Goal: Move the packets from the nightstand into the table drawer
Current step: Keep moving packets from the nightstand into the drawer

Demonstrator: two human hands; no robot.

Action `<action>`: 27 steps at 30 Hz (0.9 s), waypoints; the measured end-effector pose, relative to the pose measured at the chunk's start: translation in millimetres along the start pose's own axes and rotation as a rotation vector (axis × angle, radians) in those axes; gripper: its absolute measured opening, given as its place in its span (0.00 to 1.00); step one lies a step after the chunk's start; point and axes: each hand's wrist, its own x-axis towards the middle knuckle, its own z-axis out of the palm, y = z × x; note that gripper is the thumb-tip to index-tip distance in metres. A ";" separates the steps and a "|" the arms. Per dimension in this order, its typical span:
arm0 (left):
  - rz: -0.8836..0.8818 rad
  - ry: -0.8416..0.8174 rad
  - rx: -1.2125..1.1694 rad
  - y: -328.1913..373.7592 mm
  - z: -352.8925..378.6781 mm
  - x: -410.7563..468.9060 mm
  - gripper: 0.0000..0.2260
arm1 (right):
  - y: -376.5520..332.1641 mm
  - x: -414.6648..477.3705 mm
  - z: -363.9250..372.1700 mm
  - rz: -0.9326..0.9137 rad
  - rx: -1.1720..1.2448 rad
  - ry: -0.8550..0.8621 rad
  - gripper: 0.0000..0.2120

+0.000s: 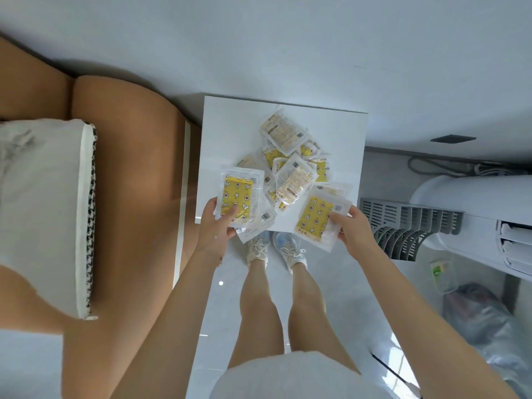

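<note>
Packets [290, 168] in clear wrap, many with yellow star-and-moon inserts, lie heaped at the middle of a white counter [224, 125], with bare surface along its far and left sides. A person's left hand [216, 226] grips a small stack [239, 197] by its near end, thumb on top, the stack overhanging the counter's near edge. The right hand [352, 228] pinches a second bunch [315, 218] that juts past the near right corner. A tan bed [129, 182] with a grey pillow [43, 211] stands just beside the counter's left edge; a white appliance [460, 214] with a grey grille sits near the right. Pale floor [213, 312] opens toward the person, whose sneakers [276, 249] stand at the near edge. Back labels on several packets carry print and barcodes, too small to read.
</note>
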 end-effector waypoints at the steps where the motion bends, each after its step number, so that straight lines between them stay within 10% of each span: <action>1: -0.020 -0.028 -0.032 1.0 -3.5 -7.2 0.17 | -4.9 -9.4 3.1 -0.012 0.001 -0.030 0.15; 27: 0.368 0.459 -0.594 -84.4 -166.0 -202.7 0.23 | -10.5 -193.7 151.0 -0.382 -0.626 -0.746 0.19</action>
